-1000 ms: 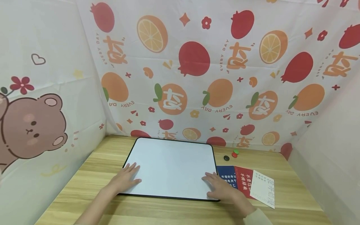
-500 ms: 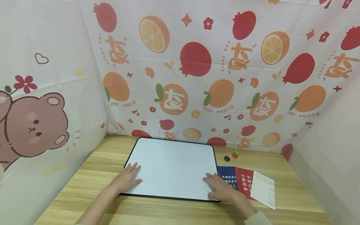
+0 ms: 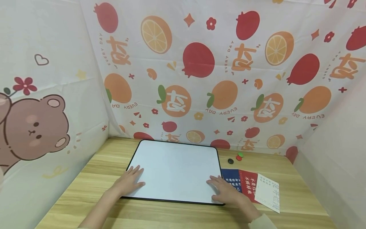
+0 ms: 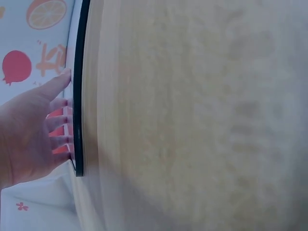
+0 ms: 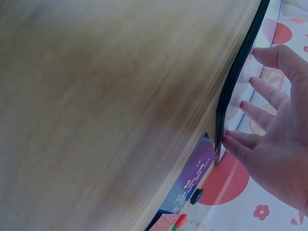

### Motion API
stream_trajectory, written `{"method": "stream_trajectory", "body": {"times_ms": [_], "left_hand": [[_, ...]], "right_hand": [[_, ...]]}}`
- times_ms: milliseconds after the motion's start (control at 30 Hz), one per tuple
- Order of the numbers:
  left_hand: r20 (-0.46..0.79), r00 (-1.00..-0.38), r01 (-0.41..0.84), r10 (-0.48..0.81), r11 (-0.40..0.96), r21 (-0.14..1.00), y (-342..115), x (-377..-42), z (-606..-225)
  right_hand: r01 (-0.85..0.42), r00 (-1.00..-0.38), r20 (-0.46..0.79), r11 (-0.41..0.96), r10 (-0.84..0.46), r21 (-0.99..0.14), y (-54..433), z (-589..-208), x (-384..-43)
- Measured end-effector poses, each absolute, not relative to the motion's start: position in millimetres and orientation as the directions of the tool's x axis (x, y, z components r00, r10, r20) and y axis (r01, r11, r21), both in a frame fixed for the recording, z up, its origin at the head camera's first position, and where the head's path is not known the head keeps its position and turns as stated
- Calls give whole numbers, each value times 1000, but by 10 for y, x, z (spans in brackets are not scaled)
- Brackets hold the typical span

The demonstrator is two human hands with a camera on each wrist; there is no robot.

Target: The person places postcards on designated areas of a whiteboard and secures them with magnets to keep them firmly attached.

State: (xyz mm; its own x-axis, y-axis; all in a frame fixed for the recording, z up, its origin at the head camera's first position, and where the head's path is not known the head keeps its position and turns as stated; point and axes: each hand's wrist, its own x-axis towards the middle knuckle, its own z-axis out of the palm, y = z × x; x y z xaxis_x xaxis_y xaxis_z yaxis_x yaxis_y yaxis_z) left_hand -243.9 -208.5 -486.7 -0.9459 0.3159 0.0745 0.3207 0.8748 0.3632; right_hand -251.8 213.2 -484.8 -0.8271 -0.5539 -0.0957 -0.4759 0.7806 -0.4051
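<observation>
A white board with a black rim, a whiteboard [image 3: 174,171], lies flat on the wooden table. On its left front part rests my left hand [image 3: 127,183], fingers spread. Fingertips of my right hand [image 3: 226,190] touch the board's right front part, and the fingers are spread too. In the left wrist view the left hand [image 4: 31,132] has its fingertips on the board's surface, just inside the black rim [image 4: 78,96]. Seen from the right wrist, the right hand [image 5: 284,125] touches the white surface with its fingertips, palm raised. Neither hand grips anything.
Right of the board lie a blue card [image 3: 232,181], a red card [image 3: 248,186] and a white card [image 3: 267,192], overlapping. Behind them are a black [image 3: 230,161], a red [image 3: 238,157] and a green round piece [image 3: 240,155]. Printed cloth [image 3: 197,92] hangs behind the table.
The head view has shifted very slightly. Both hands stay in the same place on the whiteboard.
</observation>
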Motion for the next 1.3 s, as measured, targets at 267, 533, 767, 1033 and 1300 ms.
{"method": "stream_trajectory", "body": {"times_ms": [267,533,767,1033,1300], "left_hand": [[8,-946,292,325,838,461,-2168,-2492,-4822],[52,-940,314,338,794,520,-2277,-2471,-4840],[68,-939,311,338,744,591,-2310,-2424,-4822],[0,-955,234,297,752,616,-2290,-2387,-4802],[-12,-954,228,299,753,617,-2224,-2397,-4769]], "right_hand": [[-479,-824,-83,768,-560,-425,2124,-4807,-2498],[-480,-825,-82,771,-559,-418,2101,-4793,-2494],[-471,-830,-85,775,-551,-421,2113,-4812,-2509],[-466,-831,-96,780,-548,-418,2102,-4833,-2520],[-442,-842,-110,793,-528,-419,2117,-4823,-2522]]}}
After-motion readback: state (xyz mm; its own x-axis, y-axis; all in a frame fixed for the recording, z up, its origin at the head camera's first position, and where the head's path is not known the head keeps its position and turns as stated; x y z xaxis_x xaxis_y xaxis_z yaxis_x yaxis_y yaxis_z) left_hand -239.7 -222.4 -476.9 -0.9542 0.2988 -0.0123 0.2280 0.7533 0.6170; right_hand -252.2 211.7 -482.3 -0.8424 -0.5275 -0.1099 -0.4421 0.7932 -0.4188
